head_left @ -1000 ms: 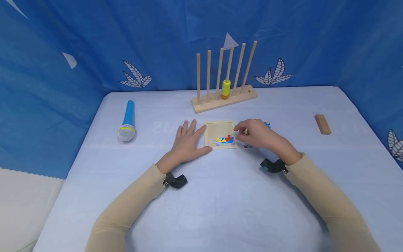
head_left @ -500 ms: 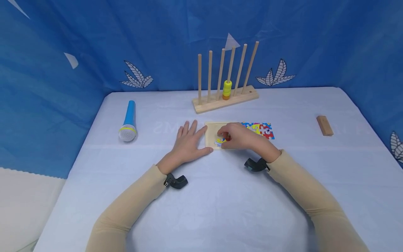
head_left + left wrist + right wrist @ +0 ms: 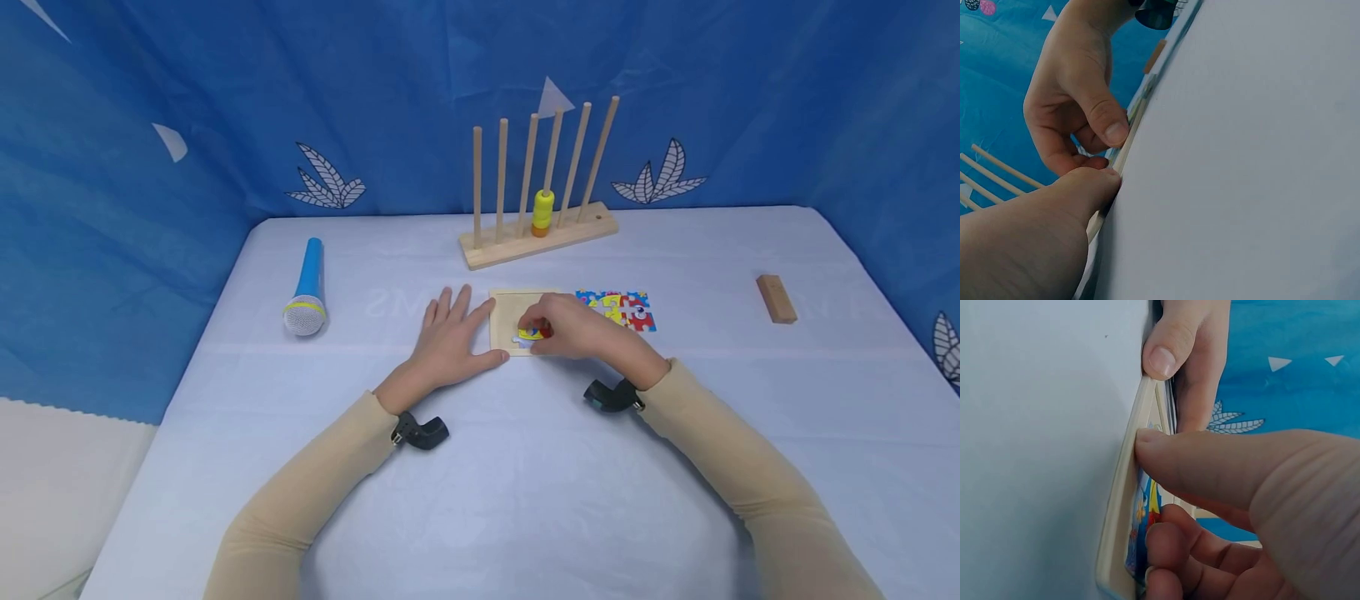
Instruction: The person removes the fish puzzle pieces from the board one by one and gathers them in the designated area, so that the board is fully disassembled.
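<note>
A small square wooden puzzle tray (image 3: pixel 503 315) lies mid-table, with colourful puzzle pieces (image 3: pixel 524 342) along its near side. My left hand (image 3: pixel 446 343) rests spread at the tray's left, thumb on the near corner and index fingertip by the left edge. Over the tray's right half, my right hand (image 3: pixel 576 327) has its fingers curled down at the pieces. In the right wrist view its thumb (image 3: pixel 1172 453) sits at the tray rim (image 3: pixel 1116 500) while the fingertips touch the pieces (image 3: pixel 1149 509). The hand hides part of them. Several joined pieces (image 3: pixel 637 316) lie to the tray's right.
Behind the tray stands a wooden peg rack (image 3: pixel 517 248) with yellow and orange beads (image 3: pixel 542 214) on one peg. A blue toy microphone (image 3: pixel 307 283) lies at the left, and a brown wooden block (image 3: pixel 776 299) at the right. Blue cloth (image 3: pixel 405 100) hangs behind the table.
My right hand has moved left from the loose pieces onto the tray, uncovering those pieces. Over the last half second it has barely moved. My left hand stays in place.
</note>
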`<state>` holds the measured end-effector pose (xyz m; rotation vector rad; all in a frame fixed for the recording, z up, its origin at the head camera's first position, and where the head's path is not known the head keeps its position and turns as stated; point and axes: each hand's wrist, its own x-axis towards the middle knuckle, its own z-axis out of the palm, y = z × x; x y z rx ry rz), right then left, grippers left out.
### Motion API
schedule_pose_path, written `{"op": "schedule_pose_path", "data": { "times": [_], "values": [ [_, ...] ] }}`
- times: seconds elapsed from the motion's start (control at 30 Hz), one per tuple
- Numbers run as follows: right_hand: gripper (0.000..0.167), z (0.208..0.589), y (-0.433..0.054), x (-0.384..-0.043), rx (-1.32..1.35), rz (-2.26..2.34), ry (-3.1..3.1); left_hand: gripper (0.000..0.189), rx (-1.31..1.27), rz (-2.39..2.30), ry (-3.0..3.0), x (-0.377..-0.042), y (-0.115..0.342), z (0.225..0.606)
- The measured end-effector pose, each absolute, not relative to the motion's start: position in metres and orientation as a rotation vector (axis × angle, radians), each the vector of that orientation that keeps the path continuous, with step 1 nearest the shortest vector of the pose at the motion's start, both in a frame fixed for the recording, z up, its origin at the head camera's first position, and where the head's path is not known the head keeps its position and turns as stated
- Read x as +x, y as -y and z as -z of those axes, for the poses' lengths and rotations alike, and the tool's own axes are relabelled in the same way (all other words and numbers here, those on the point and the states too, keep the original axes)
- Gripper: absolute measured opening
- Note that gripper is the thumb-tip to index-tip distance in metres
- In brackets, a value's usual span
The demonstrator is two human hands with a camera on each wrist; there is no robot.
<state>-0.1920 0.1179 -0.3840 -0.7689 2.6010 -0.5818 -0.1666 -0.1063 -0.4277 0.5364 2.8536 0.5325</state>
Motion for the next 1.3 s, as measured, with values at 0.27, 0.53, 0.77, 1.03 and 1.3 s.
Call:
{"op": "schedule_pose_path", "data": {
  "times": [0.27, 0.53, 0.77, 1.03, 1.3],
  "values": [
    [0.035, 0.3835, -0.1176, -0.1908, -0.787, 0.635, -2.615, 0.089, 0.529, -0.541, -2.855, -0.1669, 0.1069, 0.4275],
    [0.034, 0.3829, -0.1164, -0.1905, -0.785, 0.645, -2.598, 0.089, 0.53, -0.549, -2.859, -0.1671, 0.108, 0.4274],
    [0.033, 0.3811, -0.1168, -0.1897, -0.811, 0.646, -2.594, 0.09, 0.532, -0.559, -2.855, -0.167, 0.1079, 0.4273],
    [0.031, 0.381, -0.1192, -0.1885, -0.832, 0.633, -2.58, 0.089, 0.535, -0.56, -2.853, -0.1661, 0.1073, 0.4275],
    [0.023, 0.3813, -0.1232, -0.1894, -0.874, 0.72, -2.536, 0.089, 0.538, -0.559, -2.853, -0.1662, 0.1075, 0.4281]
  ]
}}
